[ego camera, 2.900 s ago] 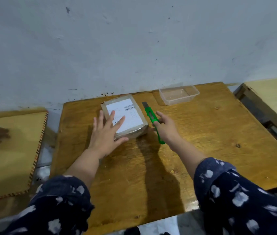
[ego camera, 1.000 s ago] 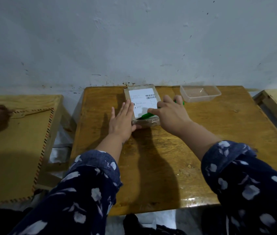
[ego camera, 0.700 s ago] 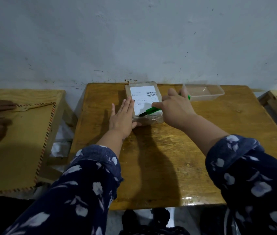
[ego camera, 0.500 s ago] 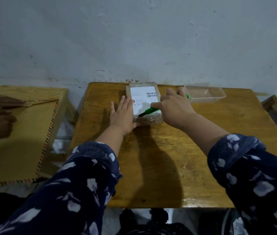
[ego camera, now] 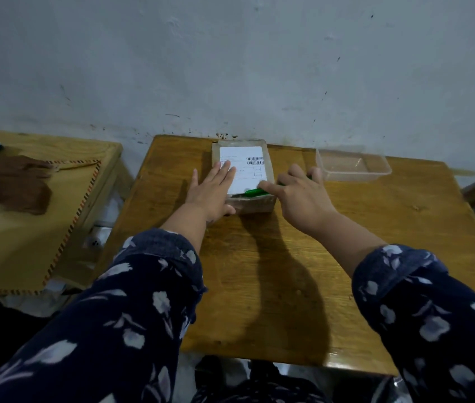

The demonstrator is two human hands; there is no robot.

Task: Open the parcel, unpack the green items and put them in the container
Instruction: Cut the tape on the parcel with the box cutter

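Since the earlier frame, the green cutter (ego camera: 255,192) has travelled toward the near end of the parcel (ego camera: 245,175). Right hand (ego camera: 300,196) grips it, blade pointing left across the parcel's long axis; left hand (ego camera: 213,191) presses flat on the white label. Taped brown cardboard lies mid-table (ego camera: 259,271); the clear plastic container (ego camera: 352,165) sits right.

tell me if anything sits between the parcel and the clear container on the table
Nothing loose lies on the table between them. Only the right hand, gripping the green cutter at the parcel, fills that gap. The container stands open to the parcel's right. The left hand presses the parcel's other side.
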